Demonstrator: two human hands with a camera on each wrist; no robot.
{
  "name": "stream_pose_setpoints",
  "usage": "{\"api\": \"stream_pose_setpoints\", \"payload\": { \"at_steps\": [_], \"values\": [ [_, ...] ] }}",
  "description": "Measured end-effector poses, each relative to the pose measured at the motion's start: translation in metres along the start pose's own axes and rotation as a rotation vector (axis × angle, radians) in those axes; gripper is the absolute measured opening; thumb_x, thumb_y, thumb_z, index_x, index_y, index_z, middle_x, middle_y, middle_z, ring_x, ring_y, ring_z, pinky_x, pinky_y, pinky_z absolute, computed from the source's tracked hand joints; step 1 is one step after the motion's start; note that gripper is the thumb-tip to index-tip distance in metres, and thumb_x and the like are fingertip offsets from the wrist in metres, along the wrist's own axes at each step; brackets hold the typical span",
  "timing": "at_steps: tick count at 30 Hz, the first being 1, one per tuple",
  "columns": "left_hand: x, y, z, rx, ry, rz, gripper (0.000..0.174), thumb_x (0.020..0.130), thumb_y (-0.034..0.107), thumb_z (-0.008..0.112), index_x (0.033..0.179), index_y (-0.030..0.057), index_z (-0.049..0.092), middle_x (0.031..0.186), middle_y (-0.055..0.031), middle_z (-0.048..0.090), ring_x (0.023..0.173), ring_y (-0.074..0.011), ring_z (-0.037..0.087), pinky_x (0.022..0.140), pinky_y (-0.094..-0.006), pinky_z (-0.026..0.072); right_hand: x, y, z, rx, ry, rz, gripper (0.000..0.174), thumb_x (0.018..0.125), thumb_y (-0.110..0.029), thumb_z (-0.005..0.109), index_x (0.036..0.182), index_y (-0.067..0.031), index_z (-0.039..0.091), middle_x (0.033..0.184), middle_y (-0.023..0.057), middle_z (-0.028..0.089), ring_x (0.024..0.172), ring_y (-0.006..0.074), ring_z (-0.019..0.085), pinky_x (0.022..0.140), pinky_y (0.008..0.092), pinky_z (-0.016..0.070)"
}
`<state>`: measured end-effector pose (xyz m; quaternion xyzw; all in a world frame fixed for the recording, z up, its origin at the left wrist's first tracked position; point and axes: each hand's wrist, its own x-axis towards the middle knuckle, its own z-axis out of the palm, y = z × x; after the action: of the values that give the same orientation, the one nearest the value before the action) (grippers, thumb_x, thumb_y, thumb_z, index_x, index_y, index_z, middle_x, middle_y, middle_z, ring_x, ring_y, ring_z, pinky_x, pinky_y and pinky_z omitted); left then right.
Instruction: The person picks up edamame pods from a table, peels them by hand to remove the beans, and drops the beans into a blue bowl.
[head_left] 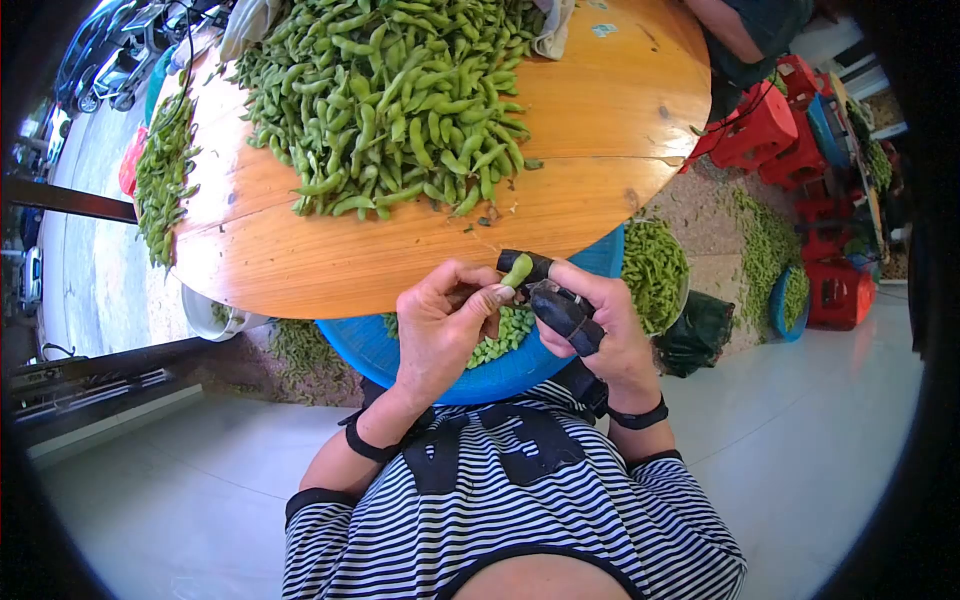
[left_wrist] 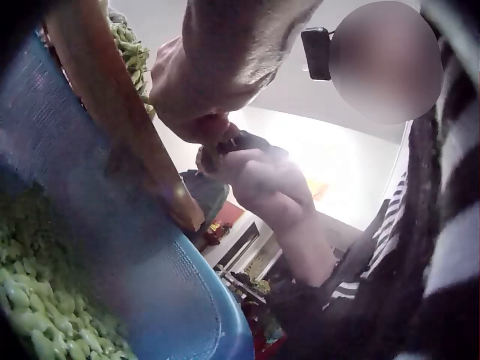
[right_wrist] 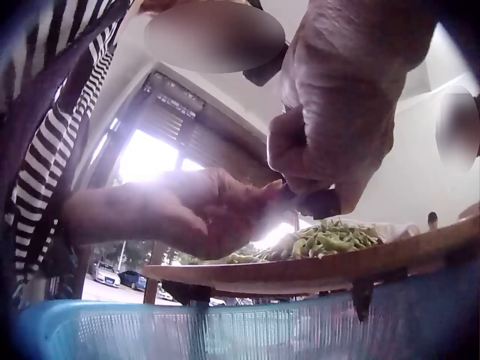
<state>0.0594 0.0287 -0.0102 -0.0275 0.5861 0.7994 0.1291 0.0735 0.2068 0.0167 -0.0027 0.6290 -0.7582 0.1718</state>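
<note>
One green pod (head_left: 517, 270) is pinched between the thumb and fingers of my left hand (head_left: 447, 318), just past the table's near edge. My right hand (head_left: 596, 318), with black coverings on its thumb and fingers, meets the pod from the other side, its fingers curled against it. Both hands are above a blue basket (head_left: 365, 352) holding shelled green beans (head_left: 500, 338). In the left wrist view the beans (left_wrist: 45, 322) lie low in the basket (left_wrist: 217, 300). The right wrist view shows the fingertips of both hands together, the pod hidden.
A large heap of pods (head_left: 390, 100) covers part of the wooden table (head_left: 590, 130). To the right stand a bucket of pods (head_left: 652, 275), a dark bag (head_left: 697, 335) and red stools (head_left: 838, 293). Another person's arm (head_left: 725, 28) shows at the table's far right.
</note>
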Motion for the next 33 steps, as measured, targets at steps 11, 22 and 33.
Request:
{"api": "stream_pose_setpoints", "payload": {
  "at_steps": [11, 22, 33],
  "values": [
    [-0.004, -0.009, -0.016, -0.583, -0.292, -0.423, 0.012, 0.088, 0.010, 0.068, 0.089, 0.0028, 0.059, 0.073, -0.0128, 0.064, 0.044, -0.0098, 0.047, 0.042, -0.0203, 0.0352, -0.001, 0.012, -0.009, 0.163, -0.056, 0.087, 0.025, 0.074, 0.000, 0.066, 0.099, -0.0003, 0.063, 0.072, 0.0015, 0.050, 0.063, 0.0075, 0.047, 0.057, 0.0226, 0.0376],
    [0.000, 0.023, -0.008, 0.497, -0.219, -0.044, 0.027, 0.086, 0.005, 0.069, 0.108, -0.0027, 0.055, 0.079, -0.0063, 0.062, 0.061, -0.0080, 0.056, 0.049, -0.0219, 0.0430, 0.001, 0.003, 0.009, -0.723, 0.048, -0.398, 0.022, 0.070, 0.001, 0.067, 0.092, 0.0023, 0.061, 0.075, 0.0135, 0.053, 0.065, 0.0282, 0.054, 0.058, 0.0326, 0.0419],
    [0.001, 0.007, -0.013, 0.159, -0.236, -0.097, 0.026, 0.098, 0.006, 0.045, 0.120, -0.0036, 0.057, 0.084, -0.0076, 0.064, 0.062, -0.0111, 0.058, 0.055, -0.0255, 0.0482, 0.004, 0.016, 0.017, -0.682, 0.168, -0.327, 0.032, 0.067, 0.005, 0.066, 0.099, 0.0020, 0.061, 0.075, 0.0123, 0.050, 0.066, 0.0296, 0.055, 0.057, 0.0338, 0.0440]
  ]
}}
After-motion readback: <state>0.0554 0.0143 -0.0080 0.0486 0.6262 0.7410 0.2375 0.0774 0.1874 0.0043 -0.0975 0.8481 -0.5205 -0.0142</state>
